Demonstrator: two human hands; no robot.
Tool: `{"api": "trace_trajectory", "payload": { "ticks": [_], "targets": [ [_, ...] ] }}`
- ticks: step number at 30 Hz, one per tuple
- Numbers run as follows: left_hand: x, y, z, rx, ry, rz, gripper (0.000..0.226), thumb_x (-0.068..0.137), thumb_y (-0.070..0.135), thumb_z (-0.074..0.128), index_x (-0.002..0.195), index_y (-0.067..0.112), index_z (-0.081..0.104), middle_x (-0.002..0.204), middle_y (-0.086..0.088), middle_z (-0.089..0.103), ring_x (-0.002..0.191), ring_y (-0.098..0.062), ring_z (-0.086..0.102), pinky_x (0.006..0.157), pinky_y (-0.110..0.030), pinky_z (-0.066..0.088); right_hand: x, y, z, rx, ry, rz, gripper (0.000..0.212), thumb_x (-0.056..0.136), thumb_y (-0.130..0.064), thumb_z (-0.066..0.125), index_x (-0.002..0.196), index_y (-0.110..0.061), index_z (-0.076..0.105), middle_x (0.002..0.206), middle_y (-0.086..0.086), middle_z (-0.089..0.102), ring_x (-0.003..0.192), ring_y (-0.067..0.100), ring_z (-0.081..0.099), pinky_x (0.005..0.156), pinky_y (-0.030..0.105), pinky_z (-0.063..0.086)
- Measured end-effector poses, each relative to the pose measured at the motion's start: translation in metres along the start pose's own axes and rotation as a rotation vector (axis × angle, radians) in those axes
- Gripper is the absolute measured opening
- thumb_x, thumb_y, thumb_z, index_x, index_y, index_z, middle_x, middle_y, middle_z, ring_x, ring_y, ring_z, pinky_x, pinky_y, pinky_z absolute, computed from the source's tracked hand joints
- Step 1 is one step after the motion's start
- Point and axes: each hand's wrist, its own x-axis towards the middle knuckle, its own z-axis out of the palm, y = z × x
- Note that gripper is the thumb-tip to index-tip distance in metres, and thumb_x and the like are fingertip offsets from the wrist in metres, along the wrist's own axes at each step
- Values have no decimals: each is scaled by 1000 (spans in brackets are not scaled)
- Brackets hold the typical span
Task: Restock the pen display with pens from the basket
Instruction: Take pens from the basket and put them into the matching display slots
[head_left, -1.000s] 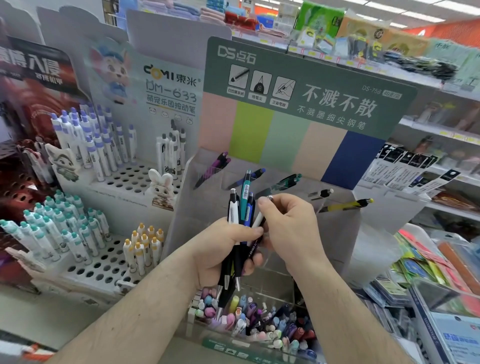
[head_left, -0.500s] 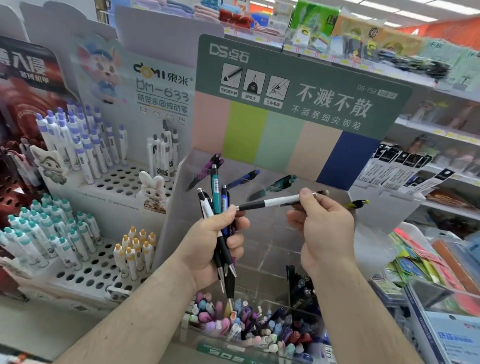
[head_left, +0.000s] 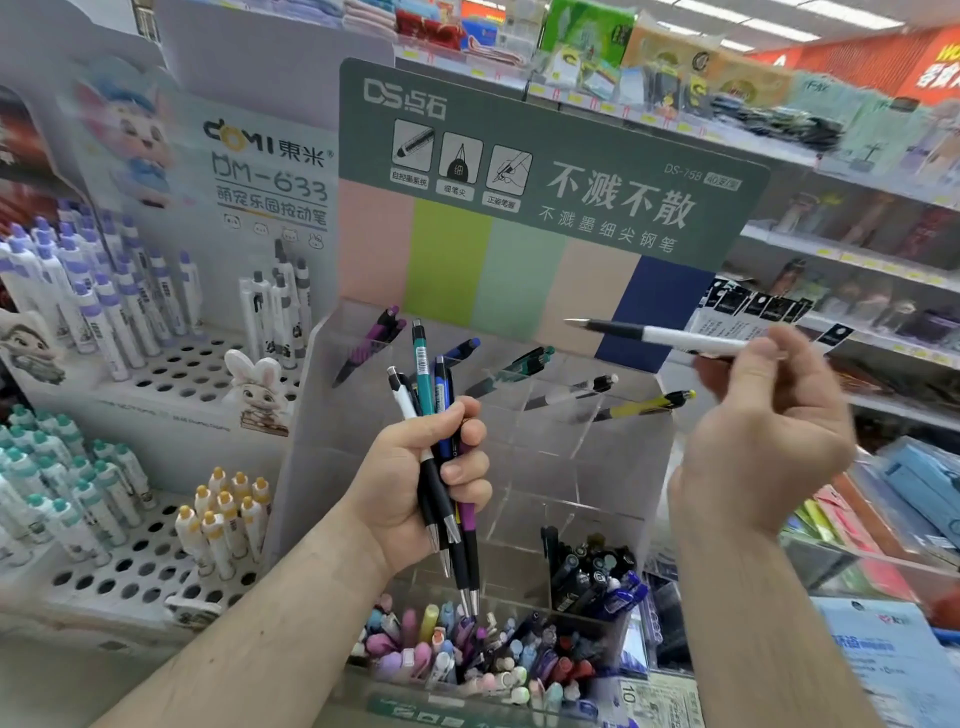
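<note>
Basket not visible. Right hand (head_left: 763, 441) motion-blurred, pinches white pen (head_left: 670, 336), black grip, tip pointing left, before right side of clear acrylic display (head_left: 571, 467). Left hand (head_left: 415, 483) grips bundle (head_left: 441, 467), tips down, barrels partly hidden by fingers.

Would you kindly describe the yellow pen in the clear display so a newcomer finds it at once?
Find the green DS header card; below it stands the clear acrylic pen display. The yellow-and-black pen pokes from its rightmost slot, beside a black-and-clear pen, and is the only yellow one there.
</note>
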Motion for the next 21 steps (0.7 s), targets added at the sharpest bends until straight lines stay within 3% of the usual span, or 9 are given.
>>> {"api": "trace_trajectory", "payload": {
  "ticks": [2, 4, 10, 13, 16, 19, 21],
  "targets": [
    [-1, -1, 1, 34, 23, 8, 4, 82, 15, 52, 82, 16, 56, 64, 3, 49, 38, -6, 33, 37, -17, 28, 12, 6, -1, -101, 45, -188, 21, 95, -13, 62, 110, 0, 69, 91, -1, 68, 77, 5, 69, 73, 24, 58],
    [-1, -1, 0, 60, 39, 17, 4, 82, 13, 52, 83, 15, 55, 63, 3, 48, 39, -7, 33, 37, -18, 28, 18, 16, 1, -220, 7, -261, 23, 94, -16, 62, 111, -3, 70, 92, -5, 68, 80, 1, 66, 76, 24, 57],
    [-3, 1, -2, 99, 41, 21, 5, 81, 13, 53, 86, 15, 54, 63, 2, 47, 39, -7, 34, 39, -18, 29, 7, 35, 17, -566, -388, -246, 17, 91, -21, 69, 106, -19, 76, 83, -14, 65, 80, 10, 64, 81, 31, 54],
    [-6, 4, -3, 116, 50, 29, 4, 82, 14, 53, 86, 15, 55, 64, 2, 47, 40, -7, 35, 39, -18, 29, 2, 42, 20, -693, -485, -305, 16, 90, -29, 69, 103, -26, 77, 77, -16, 65, 94, 18, 63, 97, 39, 42],
    [-8, 7, -5, 146, 55, 43, 5, 83, 14, 53, 87, 15, 55, 64, 2, 47, 41, -7, 35, 40, -18, 29, 0, 44, 19, -899, -548, -374, 16, 91, -34, 67, 103, -32, 77, 94, -8, 73, 108, 19, 52, 95, 37, 22],
    [-10, 8, -5, 191, 55, 53, 8, 81, 13, 54, 89, 14, 55, 63, 1, 48, 41, -7, 35, 40, -18, 29, -1, 44, 16, -959, -564, -412, 28, 86, -33, 70, 113, -28, 74, 116, -2, 68, 118, 23, 47, 97, 39, 24],
    [-12, 8, -4, 225, 57, 74, 10, 80, 13, 54, 90, 14, 54, 63, 1, 48, 42, -8, 35, 40, -19, 30, -10, 38, 11, -804, -485, -475, 38, 83, -30, 68, 120, -21, 70, 119, 0, 65, 117, 24, 51, 99, 36, 30]
  ]
}}
